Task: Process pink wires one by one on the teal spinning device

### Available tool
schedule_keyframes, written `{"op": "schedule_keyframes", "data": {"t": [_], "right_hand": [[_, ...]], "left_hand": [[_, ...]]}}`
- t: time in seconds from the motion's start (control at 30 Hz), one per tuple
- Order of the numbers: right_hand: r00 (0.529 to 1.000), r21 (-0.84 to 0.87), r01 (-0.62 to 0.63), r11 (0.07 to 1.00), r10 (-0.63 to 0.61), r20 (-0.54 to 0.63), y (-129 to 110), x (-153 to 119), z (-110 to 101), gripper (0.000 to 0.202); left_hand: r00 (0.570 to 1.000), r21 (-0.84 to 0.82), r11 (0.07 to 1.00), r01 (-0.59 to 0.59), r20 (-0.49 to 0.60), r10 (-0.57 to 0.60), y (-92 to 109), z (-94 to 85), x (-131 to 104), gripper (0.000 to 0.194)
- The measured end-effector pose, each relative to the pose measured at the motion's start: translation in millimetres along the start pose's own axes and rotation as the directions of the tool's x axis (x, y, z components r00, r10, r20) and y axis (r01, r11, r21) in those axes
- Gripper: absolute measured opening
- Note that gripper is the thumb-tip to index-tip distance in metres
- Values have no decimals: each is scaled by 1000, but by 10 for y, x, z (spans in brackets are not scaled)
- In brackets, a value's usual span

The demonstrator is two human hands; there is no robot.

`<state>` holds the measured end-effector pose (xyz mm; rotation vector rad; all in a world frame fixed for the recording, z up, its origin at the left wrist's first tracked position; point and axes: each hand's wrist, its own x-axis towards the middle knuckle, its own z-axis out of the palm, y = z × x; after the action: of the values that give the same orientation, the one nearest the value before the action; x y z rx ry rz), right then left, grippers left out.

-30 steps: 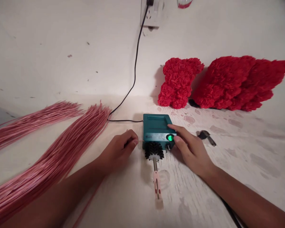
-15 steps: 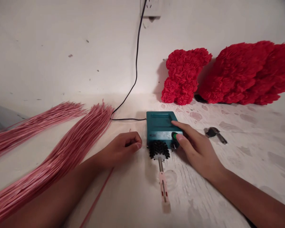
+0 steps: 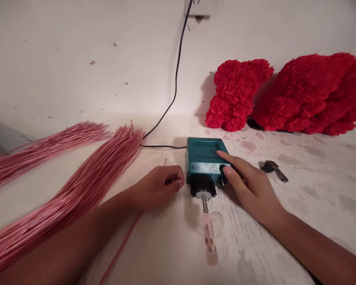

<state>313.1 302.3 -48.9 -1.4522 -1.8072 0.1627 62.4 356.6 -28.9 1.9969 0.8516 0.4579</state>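
A teal box-shaped electric machine (image 3: 206, 149) sits on the table with a shallow recess in its top. My right hand (image 3: 252, 184) grips its right side, index finger on the top and thumb against the green-marked knob (image 3: 223, 169) at the front. My left hand (image 3: 161, 186) is closed in a pinch by the machine's front left corner; a faint thin line shows at the fingertips, but what they hold is unclear. At the machine's front is a round black-bristled brush (image 3: 202, 186) with a metal stem and pale pink handle (image 3: 209, 237), both blurred. A thin pink strand (image 3: 121, 247) passes beneath my left hand.
Two bundles of long pink strands (image 3: 86, 178) lie at the left. Red rose-covered shapes (image 3: 235, 93) stand against the wall at the back right. A black cord (image 3: 178, 71) runs from the wall socket to the machine. Keys (image 3: 274, 170) lie right of my right hand.
The view has shifted slightly, so most things appear a little farther right. The brush and its handle were sharp and now look blurred. Both hands keep their places at the machine.
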Motion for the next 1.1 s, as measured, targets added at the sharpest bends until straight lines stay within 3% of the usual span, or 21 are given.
{"op": "schedule_keyframes", "data": {"t": [0.47, 0.7, 1.1], "right_hand": [[1000, -18, 8, 1000, -9, -8, 6, -8, 7, 41], [1000, -28, -5, 1000, 5, 1, 18, -14, 6, 41], [1000, -5, 11, 1000, -11, -2, 15, -15, 12, 39]], "left_hand": [[997, -200, 977, -76, 14, 81, 18, 61, 24, 22], [998, -284, 956, -69, -35, 61, 23, 41, 6, 24], [999, -389, 920, -46, -4, 48, 28, 77, 19, 24]]}}
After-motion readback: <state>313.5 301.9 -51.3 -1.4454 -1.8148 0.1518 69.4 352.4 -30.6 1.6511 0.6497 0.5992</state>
